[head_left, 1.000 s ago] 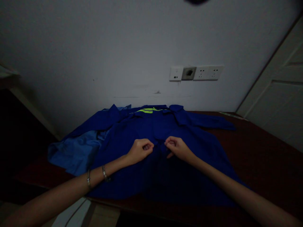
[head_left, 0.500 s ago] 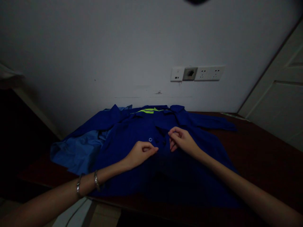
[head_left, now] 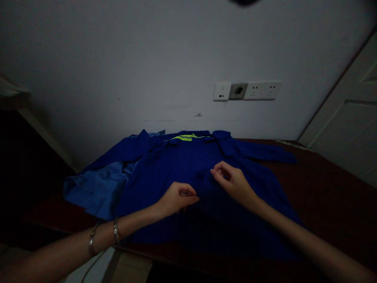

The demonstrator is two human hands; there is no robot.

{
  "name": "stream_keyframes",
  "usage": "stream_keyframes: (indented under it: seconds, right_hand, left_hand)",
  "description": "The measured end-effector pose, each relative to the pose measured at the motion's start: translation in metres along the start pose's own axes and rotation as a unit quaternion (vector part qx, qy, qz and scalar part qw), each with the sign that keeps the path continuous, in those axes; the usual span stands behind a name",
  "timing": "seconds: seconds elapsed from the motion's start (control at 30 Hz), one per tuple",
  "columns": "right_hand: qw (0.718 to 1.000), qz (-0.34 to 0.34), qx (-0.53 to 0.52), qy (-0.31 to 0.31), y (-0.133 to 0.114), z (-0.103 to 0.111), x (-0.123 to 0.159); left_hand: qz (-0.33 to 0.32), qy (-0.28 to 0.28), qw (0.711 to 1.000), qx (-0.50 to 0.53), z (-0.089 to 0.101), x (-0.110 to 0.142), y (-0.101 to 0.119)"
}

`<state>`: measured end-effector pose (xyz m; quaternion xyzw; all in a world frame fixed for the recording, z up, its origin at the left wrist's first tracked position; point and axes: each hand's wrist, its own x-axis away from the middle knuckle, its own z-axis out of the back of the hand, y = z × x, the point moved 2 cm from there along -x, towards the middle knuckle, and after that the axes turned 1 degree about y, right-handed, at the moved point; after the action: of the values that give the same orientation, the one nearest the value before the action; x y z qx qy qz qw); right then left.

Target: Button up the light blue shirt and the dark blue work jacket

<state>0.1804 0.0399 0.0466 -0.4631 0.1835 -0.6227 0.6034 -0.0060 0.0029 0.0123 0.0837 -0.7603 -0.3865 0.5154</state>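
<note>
A dark blue work jacket lies spread out, collar toward the wall, with a yellow-green reflective strip showing near its top. My left hand is closed in a pinch on the jacket's front, thumb against forefinger. To its right and slightly farther away, my right hand pinches the other side of the front. The cloth between both hands is raised and bunched. Exactly which edge each hand grips is hard to make out in the dim light.
A lighter blue garment lies crumpled at the left, partly under the jacket sleeve. Beneath them is a dark reddish-brown tabletop. Sockets are set in the wall behind. A white panelled door stands at the right.
Both hands have come slightly nearer to me, still pinched. The front cloth between them has shifted, and a round button that showed near my left hand is out of sight.
</note>
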Motion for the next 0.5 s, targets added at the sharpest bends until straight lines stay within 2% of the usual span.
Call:
stream_keyframes:
  seconds: [0.07, 0.17, 0.4, 0.5]
  right_hand:
    - [0.997, 0.034, 0.037, -0.066, -0.009, -0.005, 0.009]
    - [0.986, 0.034, 0.029, -0.159, -0.016, -0.014, 0.019]
    - [0.965, -0.104, -0.1, -0.219, -0.001, -0.027, 0.021]
    - [0.951, -0.14, -0.156, -0.227, 0.004, -0.03, 0.019]
  left_hand:
    - [-0.007, 0.003, 1.0, 0.006, 0.001, 0.001, 0.002]
    - [-0.015, 0.007, 1.0, 0.02, 0.001, 0.0, 0.006]
    - [-0.035, 0.025, 0.999, 0.033, 0.001, -0.007, 0.0]
    - [-0.093, 0.048, 0.994, -0.01, 0.003, -0.006, 0.002]
